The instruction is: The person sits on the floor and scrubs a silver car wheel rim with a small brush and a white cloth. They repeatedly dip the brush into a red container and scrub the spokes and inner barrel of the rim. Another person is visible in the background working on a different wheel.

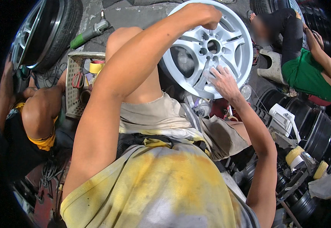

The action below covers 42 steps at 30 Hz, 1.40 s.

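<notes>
A pale grey alloy wheel rim point(213, 32) stands tilted in front of my knees, its bolt holes and centre bore facing me. My left hand point(204, 15) reaches across to the far part of the rim. Its fingers are curled closed against a spoke, and whatever they may hold is hidden. On the near right part of the rim lies my right hand point(225, 83), fingers spread and dusted white, the tips touching a spoke.
A green angle grinder point(91, 33) lies on the floor at far left. Beside my left leg stands a plastic basket point(73, 72) with yellow tape point(96, 67) and red-handled scissors point(78, 80). People work on both sides. Dark wheel rims point(319, 129) are piled right, near a white container point(282, 118).
</notes>
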Available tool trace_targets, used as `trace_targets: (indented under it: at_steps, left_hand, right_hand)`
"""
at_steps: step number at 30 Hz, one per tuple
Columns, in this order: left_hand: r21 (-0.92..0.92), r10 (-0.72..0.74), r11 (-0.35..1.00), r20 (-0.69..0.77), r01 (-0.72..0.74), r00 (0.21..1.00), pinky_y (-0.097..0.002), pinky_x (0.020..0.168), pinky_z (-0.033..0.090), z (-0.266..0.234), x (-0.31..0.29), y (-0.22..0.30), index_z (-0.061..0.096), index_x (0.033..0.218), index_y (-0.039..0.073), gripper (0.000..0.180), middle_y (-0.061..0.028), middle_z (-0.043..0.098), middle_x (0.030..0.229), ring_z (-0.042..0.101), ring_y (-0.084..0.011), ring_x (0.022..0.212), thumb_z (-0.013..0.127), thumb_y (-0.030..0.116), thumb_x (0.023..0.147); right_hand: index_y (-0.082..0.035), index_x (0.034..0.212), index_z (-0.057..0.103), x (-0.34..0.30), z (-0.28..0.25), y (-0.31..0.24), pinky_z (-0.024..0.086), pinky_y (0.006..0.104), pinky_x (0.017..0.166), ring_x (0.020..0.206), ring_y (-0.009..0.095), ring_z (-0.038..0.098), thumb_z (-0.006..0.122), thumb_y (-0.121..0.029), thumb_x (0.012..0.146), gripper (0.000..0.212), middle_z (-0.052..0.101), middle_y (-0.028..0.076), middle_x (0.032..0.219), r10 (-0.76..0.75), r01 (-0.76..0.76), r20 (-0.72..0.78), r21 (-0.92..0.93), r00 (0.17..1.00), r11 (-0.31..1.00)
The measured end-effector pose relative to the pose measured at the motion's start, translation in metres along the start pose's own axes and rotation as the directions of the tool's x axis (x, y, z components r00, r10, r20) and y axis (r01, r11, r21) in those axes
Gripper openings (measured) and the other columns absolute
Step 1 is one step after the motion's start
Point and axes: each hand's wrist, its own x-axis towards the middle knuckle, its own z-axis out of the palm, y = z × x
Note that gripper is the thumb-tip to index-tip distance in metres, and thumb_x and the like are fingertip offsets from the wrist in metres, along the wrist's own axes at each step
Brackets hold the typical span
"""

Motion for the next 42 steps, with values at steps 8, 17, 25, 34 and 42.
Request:
trace_targets:
  at_steps: [8, 17, 25, 34, 42]
  left_hand:
    - [0.043, 0.068, 0.997, -0.021, -0.067, 0.997, -0.0466, 0.083, 0.058, 0.003, 0.004, -0.007, 0.078, 0.094, 0.002, 0.024, -0.0229, 0.074, 0.104, 0.072, -0.0357, 0.099, 0.066, 0.013, 0.077]
    - [0.081, 0.187, 0.981, -0.169, -0.175, 0.968, -0.0472, 0.076, 0.058, 0.035, 0.018, -0.03, 0.077, 0.089, -0.001, 0.022, -0.0231, 0.074, 0.094, 0.074, -0.0353, 0.086, 0.067, 0.012, 0.075]
    - [0.087, 0.095, 0.992, 0.015, -0.096, 0.995, -0.0493, 0.068, 0.059, 0.002, -0.002, -0.005, 0.077, 0.09, -0.001, 0.021, -0.0208, 0.076, 0.093, 0.075, -0.0332, 0.081, 0.062, 0.005, 0.078]
    - [0.011, -0.086, 0.996, 0.143, 0.085, 0.986, -0.0491, 0.07, 0.059, -0.016, -0.008, 0.011, 0.078, 0.091, -0.001, 0.02, -0.0201, 0.076, 0.092, 0.075, -0.0332, 0.081, 0.063, 0.008, 0.08]
    - [0.066, 0.085, 0.994, -0.016, -0.083, 0.996, -0.0465, 0.079, 0.059, 0.003, 0.001, -0.009, 0.077, 0.09, -0.002, 0.021, -0.022, 0.075, 0.097, 0.074, -0.0341, 0.093, 0.065, 0.01, 0.077]
  right_hand:
    - [-0.011, 0.104, 0.072, -0.005, 0.005, -0.057, 0.043, 0.0384, 0.085, 0.108, 0.023, 0.054, 0.057, -0.02, 0.093, 0.021, 0.062, 0.004, 0.122, -0.036, 0.029, 0.058, 0.119, 0.998, 0.992]
    - [-0.009, 0.11, 0.072, -0.009, 0.015, -0.056, 0.044, 0.0417, 0.088, 0.107, 0.025, 0.058, 0.053, -0.019, 0.095, 0.026, 0.066, 0.008, 0.119, 0.04, -0.056, 0.067, 0.246, 0.997, 0.968]
    - [-0.006, 0.115, 0.069, -0.011, 0.018, -0.054, 0.056, 0.0443, 0.061, 0.068, 0.029, 0.071, 0.056, -0.019, 0.092, 0.029, 0.067, 0.014, 0.12, 0.075, -0.147, 0.29, 0.237, 0.954, 0.96]
    - [-0.011, 0.101, 0.074, -0.001, 0.043, -0.004, 0.056, 0.0427, 0.063, 0.072, 0.028, 0.071, 0.056, -0.013, 0.09, 0.02, 0.067, 0.011, 0.124, 0.077, -0.07, -0.037, 0.161, 0.996, 0.984]
    - [-0.011, 0.12, 0.071, -0.003, 0.032, -0.017, 0.056, 0.0458, 0.062, 0.07, 0.032, 0.07, 0.051, -0.019, 0.095, 0.033, 0.073, 0.014, 0.109, -0.067, 0.034, 0.13, 0.24, 0.989, 0.97]
